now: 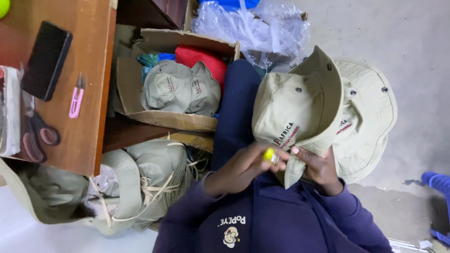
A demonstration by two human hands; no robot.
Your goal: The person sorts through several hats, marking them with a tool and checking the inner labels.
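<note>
The right hand [318, 166] grips the brim of the khaki hat [300, 107] over the lap, the left hand [243, 166] pinches a small yellow tool [268, 154] at it; trimming seems in hand, needing steady aim.

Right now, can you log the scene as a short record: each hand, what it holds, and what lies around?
left hand: pinches a small yellow tool at the hat brim
right hand: grips the brim of the beige cotton bucket hat
second hat: same kind, lying under the first
cardboard box: holds folded beige hats
wooden table: carries a black phone, pink thread snips, dark scissors
</note>
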